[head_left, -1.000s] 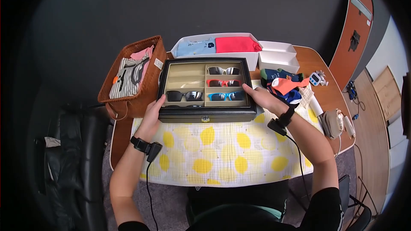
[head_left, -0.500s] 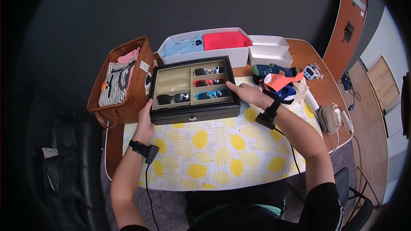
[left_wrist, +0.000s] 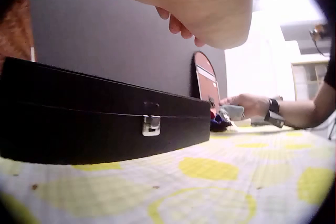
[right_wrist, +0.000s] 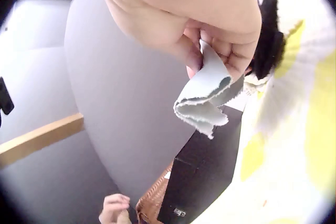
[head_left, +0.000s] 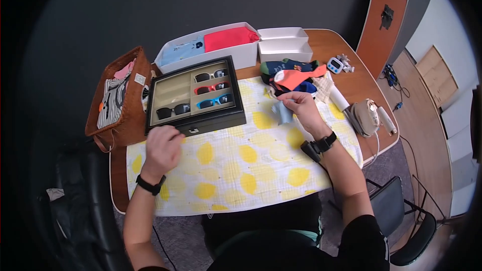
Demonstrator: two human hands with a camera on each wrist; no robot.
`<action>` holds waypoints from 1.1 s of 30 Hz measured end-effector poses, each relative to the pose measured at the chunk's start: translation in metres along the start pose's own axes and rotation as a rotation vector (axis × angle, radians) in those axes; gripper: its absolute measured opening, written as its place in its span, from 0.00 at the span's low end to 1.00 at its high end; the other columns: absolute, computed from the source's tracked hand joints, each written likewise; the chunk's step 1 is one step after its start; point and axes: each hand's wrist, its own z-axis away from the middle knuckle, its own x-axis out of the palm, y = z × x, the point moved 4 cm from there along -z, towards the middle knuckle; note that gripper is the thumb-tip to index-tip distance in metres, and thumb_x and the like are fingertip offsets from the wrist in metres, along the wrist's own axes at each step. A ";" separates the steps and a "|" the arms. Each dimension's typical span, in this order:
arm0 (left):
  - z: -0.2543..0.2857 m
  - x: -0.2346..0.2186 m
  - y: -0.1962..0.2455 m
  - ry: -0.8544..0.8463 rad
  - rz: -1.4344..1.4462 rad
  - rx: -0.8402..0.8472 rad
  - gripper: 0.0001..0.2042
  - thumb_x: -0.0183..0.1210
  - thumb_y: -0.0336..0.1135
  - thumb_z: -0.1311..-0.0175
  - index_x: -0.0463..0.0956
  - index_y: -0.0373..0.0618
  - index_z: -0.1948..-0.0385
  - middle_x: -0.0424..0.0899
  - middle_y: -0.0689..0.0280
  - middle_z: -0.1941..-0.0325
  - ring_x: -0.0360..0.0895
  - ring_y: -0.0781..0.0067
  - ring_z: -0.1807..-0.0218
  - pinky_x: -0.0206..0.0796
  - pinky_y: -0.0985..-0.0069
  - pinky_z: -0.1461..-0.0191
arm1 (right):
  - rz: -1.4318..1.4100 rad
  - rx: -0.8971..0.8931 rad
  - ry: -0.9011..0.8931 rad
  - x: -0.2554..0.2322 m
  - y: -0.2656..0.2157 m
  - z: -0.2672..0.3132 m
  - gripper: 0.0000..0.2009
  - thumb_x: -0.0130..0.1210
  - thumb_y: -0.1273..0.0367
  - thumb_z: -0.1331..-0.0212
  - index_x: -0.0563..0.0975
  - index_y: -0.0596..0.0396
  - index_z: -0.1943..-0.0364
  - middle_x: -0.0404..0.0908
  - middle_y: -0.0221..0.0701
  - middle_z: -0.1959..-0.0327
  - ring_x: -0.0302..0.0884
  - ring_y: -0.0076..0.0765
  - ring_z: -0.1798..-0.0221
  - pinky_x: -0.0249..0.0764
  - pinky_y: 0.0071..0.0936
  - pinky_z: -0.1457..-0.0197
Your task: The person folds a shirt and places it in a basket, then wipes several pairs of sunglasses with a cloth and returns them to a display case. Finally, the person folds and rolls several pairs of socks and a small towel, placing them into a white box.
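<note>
A black sunglasses case with a clear-topped lid lies on the lemon-print cloth, its lid down and several pairs of sunglasses inside. My right hand pinches a small light-blue cloth, which hangs folded from the fingertips in the right wrist view. My left hand is just in front of the case's left front corner, apart from it, with its fingers bent and nothing seen in them. In the left wrist view the case's metal clasp is fastened.
A brown woven basket of clothes stands left of the case. Behind are a white bin with folded clothes and a white divided box. Socks, a timer and a beige pouch lie to the right.
Both hands have let go of the case, which rests further left in view. The right hand has moved away to the right and taken hold of the light-blue cloth. The head view has shifted.
</note>
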 end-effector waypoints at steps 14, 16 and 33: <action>-0.003 0.081 0.020 0.068 0.321 -0.255 0.07 0.59 0.16 0.50 0.80 0.37 0.71 0.78 0.57 0.78 0.76 0.54 0.76 0.69 0.65 0.70 | -0.578 0.155 -0.084 -0.020 0.039 -0.002 0.12 0.48 0.79 0.31 0.81 0.67 0.52 0.86 0.44 0.53 0.86 0.39 0.51 0.80 0.32 0.42; -0.004 0.083 0.016 0.055 0.324 -0.259 0.06 0.59 0.16 0.50 0.79 0.37 0.71 0.78 0.57 0.78 0.76 0.54 0.76 0.69 0.64 0.70 | -0.582 0.167 -0.086 -0.015 0.034 0.000 0.11 0.49 0.79 0.33 0.82 0.67 0.54 0.87 0.44 0.55 0.86 0.39 0.52 0.80 0.32 0.42; 0.004 0.091 0.010 -0.052 0.407 -0.354 0.04 0.59 0.19 0.43 0.80 0.38 0.69 0.80 0.56 0.77 0.78 0.56 0.75 0.68 0.66 0.71 | 1.204 -0.998 0.123 0.037 -0.046 0.063 0.04 0.62 0.73 0.47 0.82 0.59 0.68 0.77 0.38 0.76 0.76 0.49 0.71 0.72 0.42 0.65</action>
